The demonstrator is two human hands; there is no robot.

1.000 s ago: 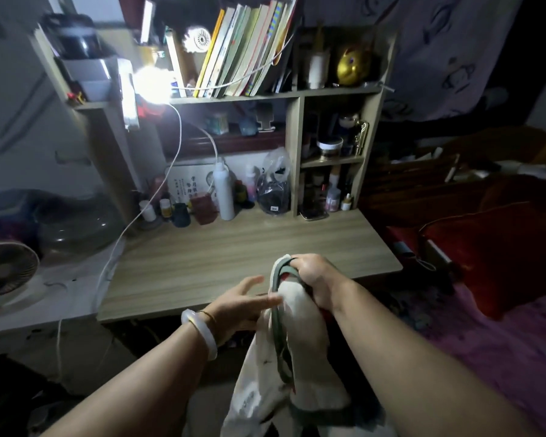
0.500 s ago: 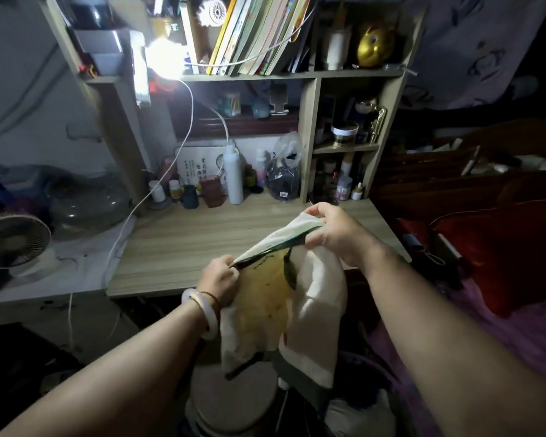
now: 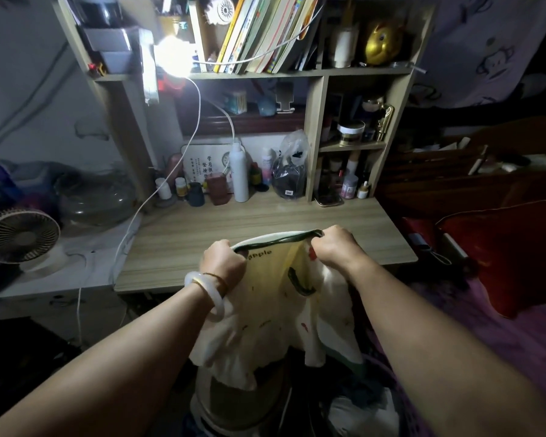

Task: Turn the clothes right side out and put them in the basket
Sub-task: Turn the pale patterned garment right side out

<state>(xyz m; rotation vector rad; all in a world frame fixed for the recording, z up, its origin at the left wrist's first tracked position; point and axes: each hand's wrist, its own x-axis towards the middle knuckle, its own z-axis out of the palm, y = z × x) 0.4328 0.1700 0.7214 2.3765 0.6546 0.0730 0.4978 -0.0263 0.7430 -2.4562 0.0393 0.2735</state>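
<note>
Garment (image 3: 275, 304): cream top with dark trim, hanging between both fists, above the desk's near edge.
Left hand (image 3: 223, 261): clamped on neckline's left end.
Right hand (image 3: 334, 247): clamped on right end.
Technique: hold neckline taut, shake hem downward.

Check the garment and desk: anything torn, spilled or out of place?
Nothing stands out. Both hands, left and right, grip the dark-trimmed edge of the cream garment, which hangs with no tear showing. Bottles on the desk stand upright; no spill visible.
</note>
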